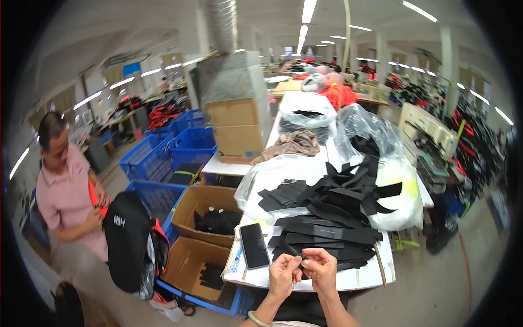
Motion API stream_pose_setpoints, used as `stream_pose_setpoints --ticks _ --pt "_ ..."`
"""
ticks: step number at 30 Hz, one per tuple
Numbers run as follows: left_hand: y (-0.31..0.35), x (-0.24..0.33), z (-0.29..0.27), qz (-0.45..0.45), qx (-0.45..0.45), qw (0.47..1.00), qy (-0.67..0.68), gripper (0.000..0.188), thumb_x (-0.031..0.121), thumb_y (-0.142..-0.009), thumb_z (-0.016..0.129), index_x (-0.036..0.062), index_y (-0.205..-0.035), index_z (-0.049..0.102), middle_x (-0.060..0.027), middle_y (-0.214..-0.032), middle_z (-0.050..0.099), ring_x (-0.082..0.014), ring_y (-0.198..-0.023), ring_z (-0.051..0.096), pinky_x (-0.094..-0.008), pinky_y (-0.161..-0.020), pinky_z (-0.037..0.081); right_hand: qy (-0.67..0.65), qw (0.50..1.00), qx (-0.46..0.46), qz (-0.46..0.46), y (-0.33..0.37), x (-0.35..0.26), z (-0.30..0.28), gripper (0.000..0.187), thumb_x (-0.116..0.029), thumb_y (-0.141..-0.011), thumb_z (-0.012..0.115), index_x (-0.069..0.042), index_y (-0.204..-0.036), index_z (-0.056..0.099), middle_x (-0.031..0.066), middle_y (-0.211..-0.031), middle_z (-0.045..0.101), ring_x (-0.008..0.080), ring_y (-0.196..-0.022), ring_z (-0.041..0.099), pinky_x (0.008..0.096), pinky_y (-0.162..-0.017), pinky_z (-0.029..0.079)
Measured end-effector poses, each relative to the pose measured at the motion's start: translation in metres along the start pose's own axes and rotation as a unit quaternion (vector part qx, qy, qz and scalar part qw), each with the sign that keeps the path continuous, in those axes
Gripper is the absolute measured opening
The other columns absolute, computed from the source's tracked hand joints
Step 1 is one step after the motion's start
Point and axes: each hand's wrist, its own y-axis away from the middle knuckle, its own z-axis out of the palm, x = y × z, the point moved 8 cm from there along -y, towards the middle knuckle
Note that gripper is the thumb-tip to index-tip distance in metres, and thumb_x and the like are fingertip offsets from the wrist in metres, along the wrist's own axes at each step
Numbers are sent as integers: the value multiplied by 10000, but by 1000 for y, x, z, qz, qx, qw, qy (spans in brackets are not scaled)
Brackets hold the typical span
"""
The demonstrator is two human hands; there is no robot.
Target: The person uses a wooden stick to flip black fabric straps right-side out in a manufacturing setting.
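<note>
- The 2 hands meet at the near edge of the white tabletop (359, 279): the left hand (283, 274) and the right hand (321, 268) both pinch a thin black strap piece (297, 254) between fingertips, just above the tabletop edge.
- A pale bangle (259, 319) circles the left wrist.
- Just left of the hands, a black phone (254, 245) lies flat on the tabletop, screen dark.
- Right behind the hands lies a heap of black strap pieces (332, 218), stacked loosely and spreading back toward clear plastic bags (370, 131).
- A white bag (403, 204) sits at the right of the heap, touching it.
- Left of the tabletop, on the floor, stand 2 open cardboard boxes (210, 210), each with black pieces inside.
- Further left, a person in a pink shirt (62, 191) holds a black backpack (128, 245).
- Behind the boxes stand blue plastic crates (163, 158).
- Mid-tabletop, a tan fabric bundle (294, 143) lies beside a closed cardboard box (239, 128).
- Far back, more worktables and ceiling strip lights (308, 11) run down the hall.
</note>
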Motion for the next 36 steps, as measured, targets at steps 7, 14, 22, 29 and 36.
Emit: stream_pose_setpoints --ticks 7,14,22,29,36 --pt "-6 6 3 -10 -8 1000 5 202 169 -907 578 40 -771 504 7 -549 429 -81 -401 388 -208 -380 317 -386 890 -105 219 2 38 10 234 82 -782 554 30 -1007 593 32 -628 531 43 -372 321 186 -350 300" --pt "-12 -9 -6 -55 0 996 68 166 125 -907 570 56 -777 493 -6 -566 448 -94 -423 417 -216 -392 328 -132 965 -136 184 -15 20 14 188 47 -776 622 32 -959 581 34 -716 567 45 -444 408 183 -394 310" --pt "-28 -10 -2 -30 -43 995 82 188 137 -892 588 77 -771 457 -29 -579 466 -132 -408 439 -238 -374 349 -271 947 -47 166 -13 31 -2 229 38 -795 620 36 -1023 593 43 -714 583 55 -473 436 191 -429 361" --pt "-29 -7 4 -99 -48 990 88 200 180 -928 535 58 -777 488 -39 -590 504 -103 -415 426 -215 -372 331 -151 965 -152 148 -12 -1 20 233 84 -783 627 32 -982 517 65 -713 583 22 -409 403 170 -354 288" --pt "-31 -21 14 -89 -84 989 87 152 122 -902 569 50 -798 485 -44 -609 521 -113 -431 436 -218 -396 334 -111 992 22 55 -4 2 -13 318 60 -770 662 71 -1074 570 80 -763 614 62 -458 492 179 -406 376"
